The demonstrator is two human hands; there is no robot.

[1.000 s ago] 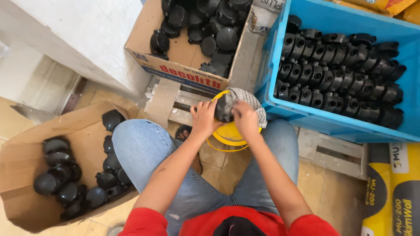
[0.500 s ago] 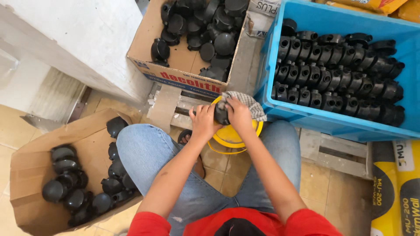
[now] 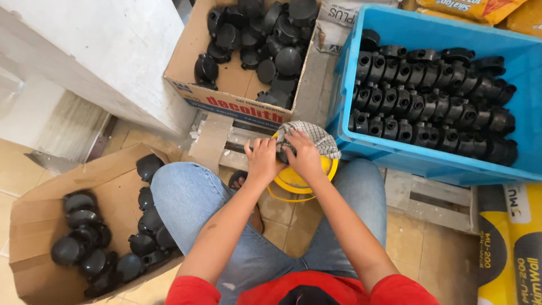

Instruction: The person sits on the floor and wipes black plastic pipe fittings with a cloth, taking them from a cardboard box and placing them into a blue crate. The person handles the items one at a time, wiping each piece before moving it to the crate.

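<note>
A person in a red shirt [image 3: 293, 288] and blue jeans [image 3: 192, 197] sits and looks down at both hands. The yellow bucket [image 3: 293, 181] stands on the floor between the knees, and it is the landmark here.

Right above the bucket, the two hands meet. The left hand [image 3: 264, 159] curls its fingers around a small black part [image 3: 280, 153], which is mostly hidden. The right hand [image 3: 305, 158] presses a checked cloth [image 3: 313, 137] onto the same part. So both grips are closed: the left on the part, the right on the cloth. The cloth hangs over the far edge of the bucket and touches it.

Left of the bucket, by the left knee, an open brown box [image 3: 39, 226] lies on the tiled floor [image 3: 293, 226]. It has round black caps [image 3: 84, 237] in it.

Just past the bucket there is a wood pallet [image 3: 237, 138]. Past the bucket and to the left, a second cardboard box [image 3: 226, 96] holds more black caps [image 3: 271, 39], all jumbled.

Past the bucket and to the right, a blue crate [image 3: 429, 164] sits close by. Black parts [image 3: 429, 101] with round holes stand in neat rows inside it.

Far right of the bucket, a yellow sack [image 3: 511, 243] lies on the floor. A white wall [image 3: 96, 51] stands far to the left.
</note>
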